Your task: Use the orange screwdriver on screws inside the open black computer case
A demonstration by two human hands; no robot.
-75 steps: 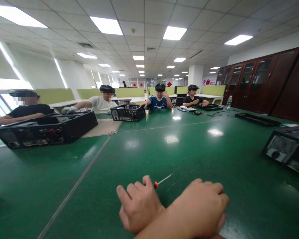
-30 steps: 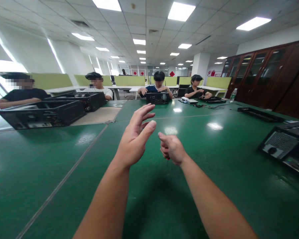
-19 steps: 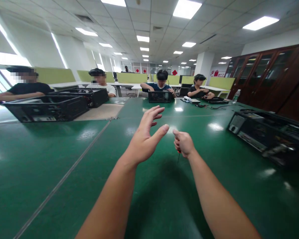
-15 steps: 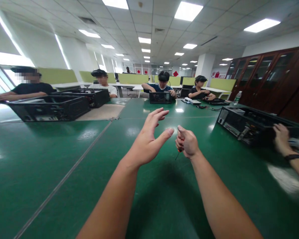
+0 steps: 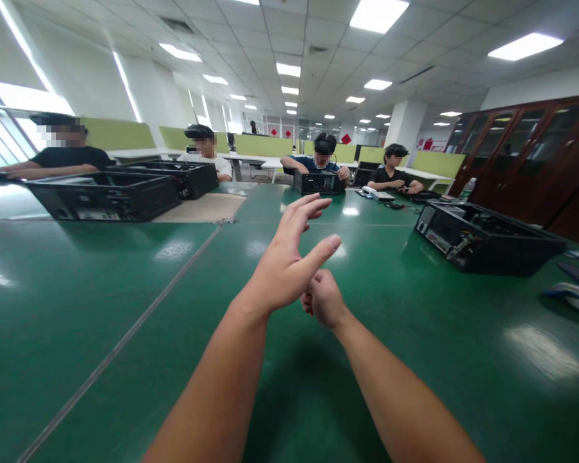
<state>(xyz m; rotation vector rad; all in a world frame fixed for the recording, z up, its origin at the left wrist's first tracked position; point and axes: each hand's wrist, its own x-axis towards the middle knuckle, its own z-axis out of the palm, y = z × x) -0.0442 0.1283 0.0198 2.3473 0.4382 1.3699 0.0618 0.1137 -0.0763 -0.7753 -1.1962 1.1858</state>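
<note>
Above the green table (image 5: 174, 360), my left hand (image 5: 289, 267) is raised with its thumb and fingers spread, holding nothing. Just below and behind it, my right hand (image 5: 327, 299) is closed around a small screwdriver (image 5: 311, 312). Only a bit of its red handle shows; the rest is hidden by my fingers and my left hand. The two hands overlap in view, and I cannot tell whether they touch.
An open black computer case (image 5: 502, 247) stands to the right, near a blue-and-white item (image 5: 576, 299). Two more cases, one a long black case (image 5: 110, 199), stand at the left by a beige board (image 5: 205, 209). Several people sit across the table, one behind a smaller case (image 5: 321, 183).
My right hand has moved left and partly behind my left hand, hiding the screwdriver's shaft. The left hand stays spread. Another person's hand has left the case at right.
</note>
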